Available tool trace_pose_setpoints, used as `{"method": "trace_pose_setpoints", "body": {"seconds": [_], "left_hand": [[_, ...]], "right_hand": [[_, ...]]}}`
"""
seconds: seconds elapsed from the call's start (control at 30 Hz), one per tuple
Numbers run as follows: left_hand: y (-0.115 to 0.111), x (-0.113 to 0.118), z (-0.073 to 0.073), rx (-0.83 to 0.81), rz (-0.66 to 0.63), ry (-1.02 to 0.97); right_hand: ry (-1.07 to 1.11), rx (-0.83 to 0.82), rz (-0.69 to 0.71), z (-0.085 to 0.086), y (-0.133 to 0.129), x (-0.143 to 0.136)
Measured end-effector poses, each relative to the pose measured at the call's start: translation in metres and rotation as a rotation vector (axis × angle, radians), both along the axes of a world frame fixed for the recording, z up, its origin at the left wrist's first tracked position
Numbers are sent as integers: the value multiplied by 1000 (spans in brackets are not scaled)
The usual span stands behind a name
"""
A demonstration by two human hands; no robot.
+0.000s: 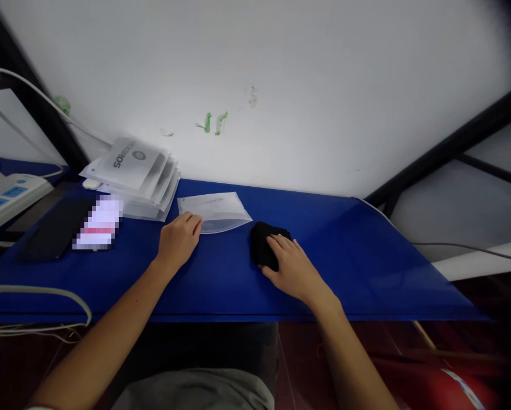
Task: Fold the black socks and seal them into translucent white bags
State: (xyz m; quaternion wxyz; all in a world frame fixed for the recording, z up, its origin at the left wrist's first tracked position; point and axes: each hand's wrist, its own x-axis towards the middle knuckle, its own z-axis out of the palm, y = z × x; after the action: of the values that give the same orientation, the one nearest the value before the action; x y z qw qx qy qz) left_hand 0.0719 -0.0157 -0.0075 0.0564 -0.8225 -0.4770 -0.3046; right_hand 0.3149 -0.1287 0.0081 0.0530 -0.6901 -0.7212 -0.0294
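Note:
A translucent white pouch [215, 210] with faint printing lies on the blue table, its wider edge toward me. My left hand [180, 236] is closed at the pouch's left corner, fingertips pinched on its edge. To the right of the pouch sits a folded black cloth-like item [262, 245]. My right hand [291, 265] rests on the right side of this black item, with the thumb at its lower edge and the fingers over its top.
Several printed pouches [135, 171] are stacked at the back left. A dark phone [56, 228], a blurred lit screen [99, 222] and a white power strip [13, 196] lie left. Cables hang at the front left; a white wall [281, 102] stands behind the blue table [344, 256].

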Motion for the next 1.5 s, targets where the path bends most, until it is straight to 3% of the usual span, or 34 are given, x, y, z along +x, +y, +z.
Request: {"method": "trace_pose_setpoints", "body": {"seconds": [0.4, 0.6, 0.73, 0.87, 0.97, 1.37, 1.5], "left_hand": [[-1, 0, -2, 7, 6, 2], [-1, 1, -1, 16, -7, 15], [-2, 1, 0, 11, -12, 13], [-2, 1, 0, 5, -6, 16], [-1, 1, -1, 20, -13, 28], [-3, 1, 4, 4, -44, 63], [-3, 1, 2, 13, -58, 65]], "right_hand": [[-54, 118, -31, -17, 10, 0], [-40, 143, -98, -14, 18, -1], [-56, 134, -80, -12, 21, -3], [-54, 215, -51, -21, 21, 1], [-47, 172, -41, -25, 21, 3], [-92, 91, 31, -13, 20, 7], [-69, 100, -33, -12, 22, 8]]}}
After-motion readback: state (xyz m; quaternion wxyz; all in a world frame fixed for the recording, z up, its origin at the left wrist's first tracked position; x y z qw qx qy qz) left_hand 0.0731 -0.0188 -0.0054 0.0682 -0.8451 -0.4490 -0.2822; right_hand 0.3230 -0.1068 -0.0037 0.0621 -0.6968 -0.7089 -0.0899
